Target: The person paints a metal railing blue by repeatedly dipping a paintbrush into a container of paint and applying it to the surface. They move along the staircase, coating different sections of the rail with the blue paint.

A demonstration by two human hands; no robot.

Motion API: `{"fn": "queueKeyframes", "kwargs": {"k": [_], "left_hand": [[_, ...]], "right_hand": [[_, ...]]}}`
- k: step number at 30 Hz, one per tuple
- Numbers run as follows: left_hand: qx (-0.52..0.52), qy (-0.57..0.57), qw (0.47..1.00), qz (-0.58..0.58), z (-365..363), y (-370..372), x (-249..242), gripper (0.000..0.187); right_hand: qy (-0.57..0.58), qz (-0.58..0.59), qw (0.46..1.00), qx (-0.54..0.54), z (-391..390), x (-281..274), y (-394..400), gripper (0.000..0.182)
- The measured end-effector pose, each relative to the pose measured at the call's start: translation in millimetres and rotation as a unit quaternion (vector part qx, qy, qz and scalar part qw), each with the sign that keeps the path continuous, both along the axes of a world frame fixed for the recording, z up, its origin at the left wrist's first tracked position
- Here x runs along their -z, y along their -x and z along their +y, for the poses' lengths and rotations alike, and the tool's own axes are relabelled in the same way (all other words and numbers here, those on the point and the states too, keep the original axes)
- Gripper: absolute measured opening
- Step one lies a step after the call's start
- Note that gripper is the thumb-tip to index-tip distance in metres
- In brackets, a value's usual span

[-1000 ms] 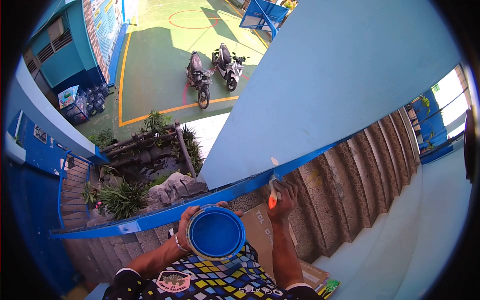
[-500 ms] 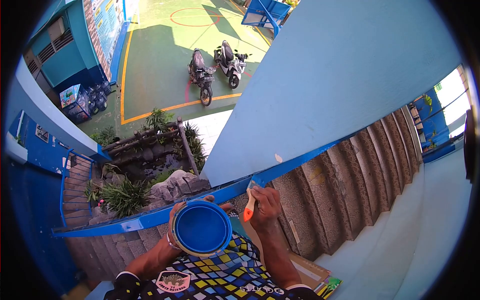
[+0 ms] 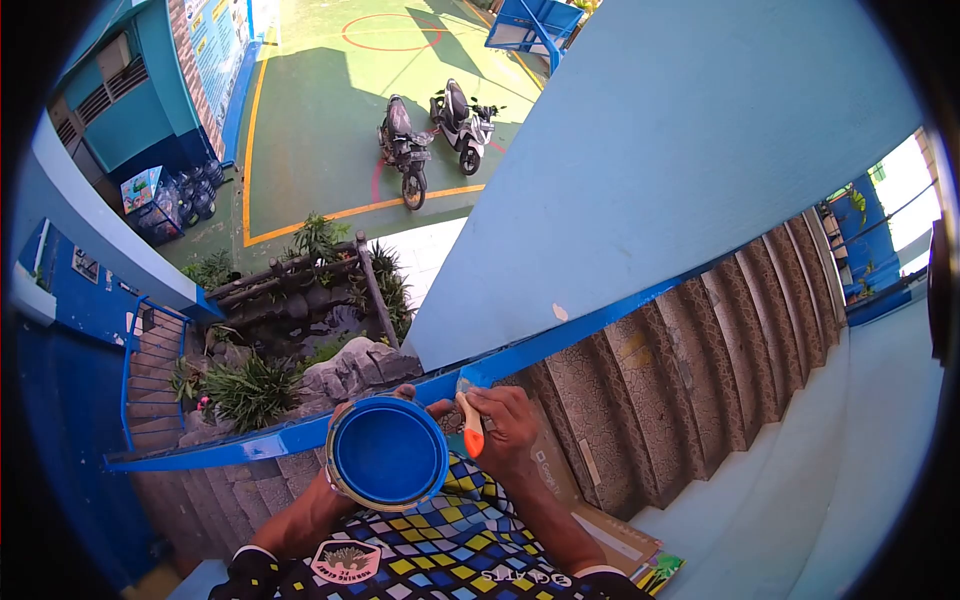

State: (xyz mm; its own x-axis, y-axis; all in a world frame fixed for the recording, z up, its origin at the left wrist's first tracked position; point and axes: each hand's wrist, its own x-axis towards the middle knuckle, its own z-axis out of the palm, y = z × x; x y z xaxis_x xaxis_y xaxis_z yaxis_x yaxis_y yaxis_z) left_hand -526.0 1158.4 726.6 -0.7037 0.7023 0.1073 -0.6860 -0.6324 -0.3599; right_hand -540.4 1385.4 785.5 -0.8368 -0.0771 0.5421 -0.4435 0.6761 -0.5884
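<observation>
Holding an open, round can of blue paint near a pale wooden, orange-tipped brush
Left hand grasps the can mouth-up, apparently for easy access; right hand pinches the brush, bristles at the long blue ledge.

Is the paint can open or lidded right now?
Open: the paint can in the left hand has no lid on it, and blue paint shows inside its rim.

The paint looks smooth and glossy in its metal tin. The brush has a pale wooden handle; the steps look rough, the cardboard matt.
</observation>
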Motion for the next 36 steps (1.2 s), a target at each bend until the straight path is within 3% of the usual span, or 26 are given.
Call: {"fn": "queueKeyframes", "kwargs": {"k": [1, 4, 8, 12, 15, 16, 19, 22, 28, 32, 35, 36], "left_hand": [[-0.001, 0.018, 1.0, 0.019, 0, 0, 1, 0.065], [-0.008, 0.04, 0.999, 0.017, -2, 0, -14, 0.062], [-0.013, 0.035, 0.999, 0.03, -5, 1, -8, 0.059], [-0.014, 0.013, 0.999, 0.043, -6, 3, -2, 0.062], [-0.014, -0.007, 0.999, 0.046, -5, 4, 1, 0.065], [-0.012, -0.013, 0.999, 0.046, -5, 4, 1, 0.066], [-0.022, -0.01, 0.998, 0.05, -6, 1, 0, 0.065], [-0.028, -0.008, 0.998, 0.058, -7, 1, -3, 0.066], [-0.028, 0.006, 0.999, 0.04, -13, -3, 3, 0.065], [-0.032, 0.007, 0.999, 0.041, -14, -3, 6, 0.067], [-0.037, -0.003, 0.998, 0.056, -13, 0, 12, 0.072], [-0.036, -0.003, 0.998, 0.054, -15, 0, 16, 0.074]], "right_hand": [[0.022, -0.007, 1.0, -0.009, 0, -3, -1, 0.025], [0.316, -0.163, 0.932, 0.076, -10, -15, -6, 0.025], [0.419, -0.228, 0.864, 0.164, 13, 4, 15, 0.031], [0.349, -0.196, 0.881, 0.253, 37, 13, 28, 0.023], [0.214, -0.184, 0.892, 0.352, 61, 7, 32, 0.023], [0.221, -0.13, 0.902, 0.347, 67, 9, 32, 0.021], [0.183, 0.035, 0.931, 0.315, 75, 25, 31, 0.019], [-0.005, 0.086, 0.965, 0.25, 59, 14, 19, 0.02], [-0.054, 0.055, 0.996, 0.041, 6, 15, -7, 0.024], [0.066, 0.007, 0.998, 0.017, -2, 5, -17, 0.031], [0.351, -0.131, 0.919, 0.125, 13, 15, -15, 0.029], [0.359, -0.121, 0.914, 0.147, 22, 20, -10, 0.026]]}}
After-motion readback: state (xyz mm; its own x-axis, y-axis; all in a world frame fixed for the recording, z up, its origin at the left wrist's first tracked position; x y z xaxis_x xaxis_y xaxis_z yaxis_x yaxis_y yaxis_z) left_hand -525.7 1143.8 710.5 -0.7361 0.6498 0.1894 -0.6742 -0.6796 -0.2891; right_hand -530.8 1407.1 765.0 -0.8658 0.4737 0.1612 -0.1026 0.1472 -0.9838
